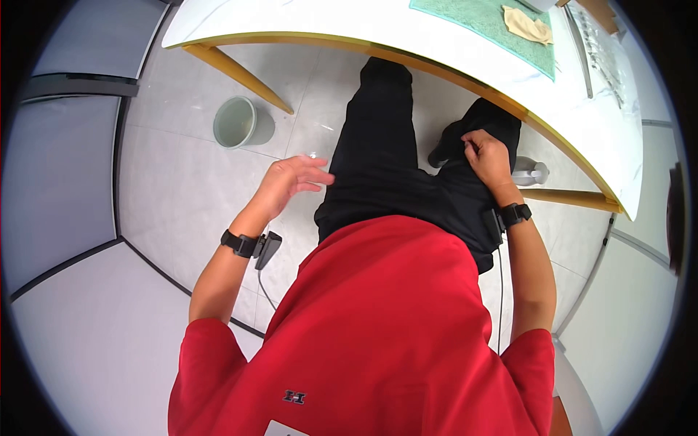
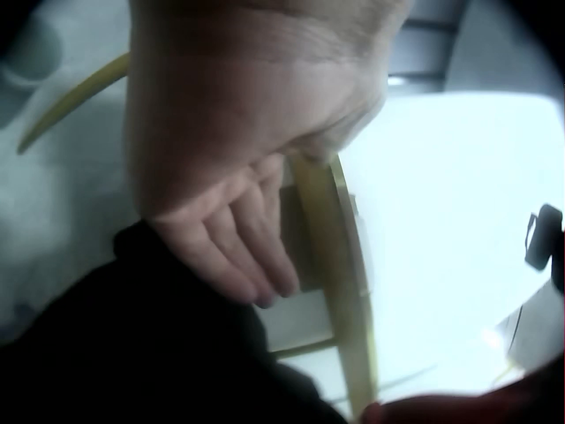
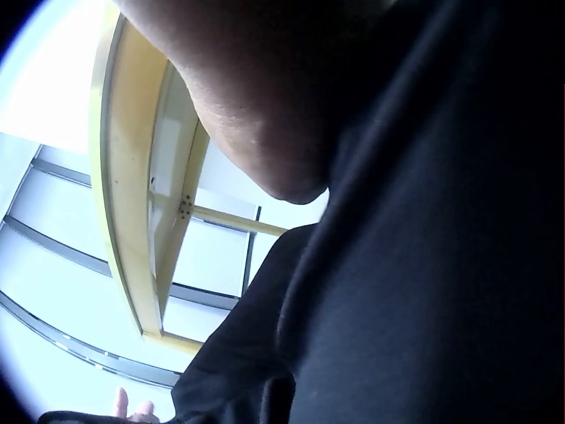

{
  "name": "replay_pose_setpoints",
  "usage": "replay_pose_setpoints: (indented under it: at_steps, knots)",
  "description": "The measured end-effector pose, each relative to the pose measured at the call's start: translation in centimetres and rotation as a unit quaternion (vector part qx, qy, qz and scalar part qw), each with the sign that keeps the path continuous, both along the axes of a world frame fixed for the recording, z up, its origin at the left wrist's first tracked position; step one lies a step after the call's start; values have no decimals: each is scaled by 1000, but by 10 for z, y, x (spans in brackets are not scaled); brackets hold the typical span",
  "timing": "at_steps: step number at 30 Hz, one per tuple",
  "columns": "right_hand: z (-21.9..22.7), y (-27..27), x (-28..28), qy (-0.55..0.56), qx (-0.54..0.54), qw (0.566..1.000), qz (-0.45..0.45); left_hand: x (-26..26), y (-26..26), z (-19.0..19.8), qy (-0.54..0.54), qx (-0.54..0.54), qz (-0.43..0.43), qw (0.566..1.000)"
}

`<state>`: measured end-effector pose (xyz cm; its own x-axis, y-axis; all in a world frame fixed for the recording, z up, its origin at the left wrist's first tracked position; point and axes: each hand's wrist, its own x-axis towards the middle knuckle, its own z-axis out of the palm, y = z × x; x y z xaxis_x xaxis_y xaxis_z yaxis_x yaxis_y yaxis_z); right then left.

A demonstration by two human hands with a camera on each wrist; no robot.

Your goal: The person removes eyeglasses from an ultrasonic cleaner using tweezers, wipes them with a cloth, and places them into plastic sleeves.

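My left hand (image 1: 294, 178) hovers beside the left thigh of the black trousers (image 1: 378, 138), its fingers extended and holding nothing. In the left wrist view that same hand (image 2: 229, 168) shows its palm side, with the fingers lightly bent near the dark cloth. My right hand (image 1: 491, 158) rests on the right thigh, fingers loosely curled. Close up in the right wrist view, only part of the right hand (image 3: 256, 132) shows against the trousers (image 3: 424, 265), its fingertips hidden.
Ahead stands a white table (image 1: 349, 18) with a wooden edge and legs. On its right lie a green mat (image 1: 465, 14) and a beige cloth (image 1: 527, 25). A pale bin (image 1: 243, 123) sits on the floor at left; a grey object (image 1: 531, 172) is under the table at right.
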<state>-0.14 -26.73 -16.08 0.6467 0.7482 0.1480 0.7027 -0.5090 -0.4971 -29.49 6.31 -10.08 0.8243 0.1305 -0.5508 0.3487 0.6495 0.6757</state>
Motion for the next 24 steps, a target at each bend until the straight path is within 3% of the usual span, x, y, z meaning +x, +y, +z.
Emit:
replay_pose_setpoints:
  at_steps: [1, 2, 3, 5, 9, 11, 15, 17, 24]
  knots:
    - [0, 0, 0, 0, 2, 1000, -1, -2, -1, -7, 10, 219, -118, 969]
    - [0, -2, -1, 0, 4, 1000, -2, -4, -4, -15, 19, 424, -227, 876]
    - [-1, -3, -1, -8, 14, 1000, -2, -7, -9, -23, 13, 421, -227, 878]
    - [1, -7, -2, -9, 9, 1000, -9, -2, -24, -11, 58, 555, -300, 774]
    - [3, -15, -3, -20, 1, 1000, -24, 9, -26, 1, -61, 603, -301, 736]
    - [3, -18, -4, -22, 5, 999, -34, 16, -26, 9, -68, 644, -371, 666]
    - [-1, -16, -3, -20, 16, 999, -34, 22, -28, 5, -55, 635, -410, 653]
    - [-2, -13, -2, -19, 20, 999, -21, 18, -36, -3, -67, 689, -384, 612]
    - [-10, -4, -1, 10, 24, 999, -19, 20, -45, -18, -71, 715, -354, 599]
